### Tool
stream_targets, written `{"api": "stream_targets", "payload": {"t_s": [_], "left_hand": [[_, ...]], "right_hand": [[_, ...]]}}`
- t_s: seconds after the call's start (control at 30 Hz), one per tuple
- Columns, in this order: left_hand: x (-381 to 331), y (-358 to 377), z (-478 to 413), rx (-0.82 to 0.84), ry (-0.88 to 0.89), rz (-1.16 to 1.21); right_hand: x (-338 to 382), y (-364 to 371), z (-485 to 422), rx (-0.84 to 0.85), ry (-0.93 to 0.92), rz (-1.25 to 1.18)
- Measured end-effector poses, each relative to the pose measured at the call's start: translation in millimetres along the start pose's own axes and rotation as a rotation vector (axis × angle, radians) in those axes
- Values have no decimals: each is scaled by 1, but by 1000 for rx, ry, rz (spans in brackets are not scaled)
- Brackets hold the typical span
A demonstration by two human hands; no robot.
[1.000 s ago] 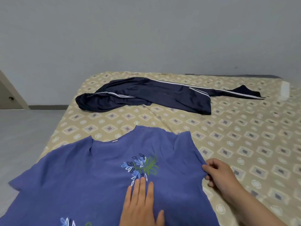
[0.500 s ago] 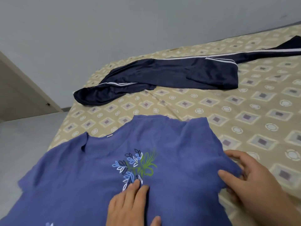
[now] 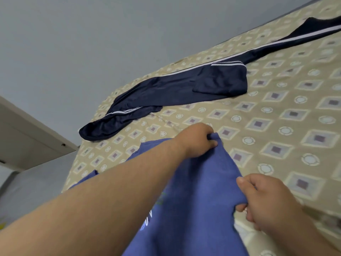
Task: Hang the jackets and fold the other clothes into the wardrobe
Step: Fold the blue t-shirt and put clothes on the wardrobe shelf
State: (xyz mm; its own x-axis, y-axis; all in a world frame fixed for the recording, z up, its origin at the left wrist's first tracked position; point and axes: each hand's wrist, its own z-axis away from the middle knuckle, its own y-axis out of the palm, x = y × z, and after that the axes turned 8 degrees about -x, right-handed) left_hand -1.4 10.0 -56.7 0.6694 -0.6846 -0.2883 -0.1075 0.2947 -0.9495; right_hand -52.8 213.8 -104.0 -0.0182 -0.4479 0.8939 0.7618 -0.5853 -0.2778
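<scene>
Nearest, at the near edge of the bed with the beige diamond-patterned sheet (image 3: 287,126): one violet-blue woven top (image 3: 193,204) with a printed leaf motif, spread on the sheet and gathered up along the right side. Two bare hands on it. Right hand (image 3: 265,202) at the top's right edge, by the bed's near side, thumb and curled fingers pinching a fold of the blue cloth. Left hand (image 3: 197,140) farther in toward the bed's middle, forearm reaching across the top from the bed's left side, fingers curled tight round a bunched corner of the same cloth. Beyond both hands, across the far half of the bed: one dark navy, glossy track garment with thin white stripes (image 3: 184,89), crumpled and stretched from the bed's far left corner toward its far right; jacket or trousers, cannot tell. Off the bed's left side: one stretch of grey floor (image 3: 36,183) and one pale beige panel (image 3: 27,137) with a small dark fitting. Behind the bed's far edge: one plain grey wall (image 3: 92,43).
</scene>
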Motion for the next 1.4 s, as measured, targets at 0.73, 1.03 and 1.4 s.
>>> {"api": "stream_targets", "payload": {"t_s": [0.73, 1.03, 1.4], "left_hand": [[36, -5, 47, -249, -532, 1048], [71, -20, 69, -493, -692, 1113], [73, 34, 125, -331, -55, 55]], "right_hand": [[-2, 39, 28, 80, -1191, 601], [-7, 38, 33, 74, -1144, 579], [0, 36, 38, 75, -1064, 487]]}}
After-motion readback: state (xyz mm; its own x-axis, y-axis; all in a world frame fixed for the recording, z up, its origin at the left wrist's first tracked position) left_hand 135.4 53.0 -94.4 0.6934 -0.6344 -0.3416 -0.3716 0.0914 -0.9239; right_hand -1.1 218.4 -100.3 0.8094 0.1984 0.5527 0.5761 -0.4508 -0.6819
